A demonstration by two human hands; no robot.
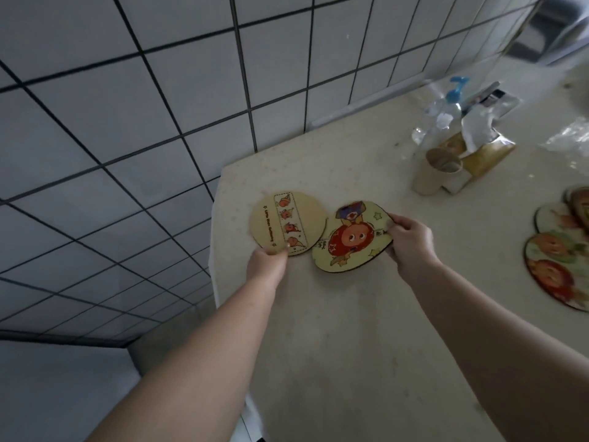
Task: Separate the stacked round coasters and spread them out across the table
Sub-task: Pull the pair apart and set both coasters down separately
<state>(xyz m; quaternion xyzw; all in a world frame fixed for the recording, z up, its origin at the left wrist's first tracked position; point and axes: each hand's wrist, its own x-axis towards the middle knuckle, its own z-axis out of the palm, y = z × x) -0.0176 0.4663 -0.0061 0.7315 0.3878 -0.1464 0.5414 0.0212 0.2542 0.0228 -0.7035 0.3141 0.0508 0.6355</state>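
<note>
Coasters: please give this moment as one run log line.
left hand: holds strip coaster | right hand: holds round-face coaster | other coasters: table right

Five coasters (288,222), one cup (435,173), one bottle (441,119).

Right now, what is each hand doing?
Left hand: pinching the edge of the strip-pattern coaster.
Right hand: gripping the edge of the red-character coaster.

At mid-frame the left hand (266,263) pinches the near rim of a pale coaster (288,222), and the right hand (411,242) grips the right rim of a yellow coaster (350,237) just beside it. More coasters (561,269) lie on the tabletop (366,330) at the right edge.
</note>
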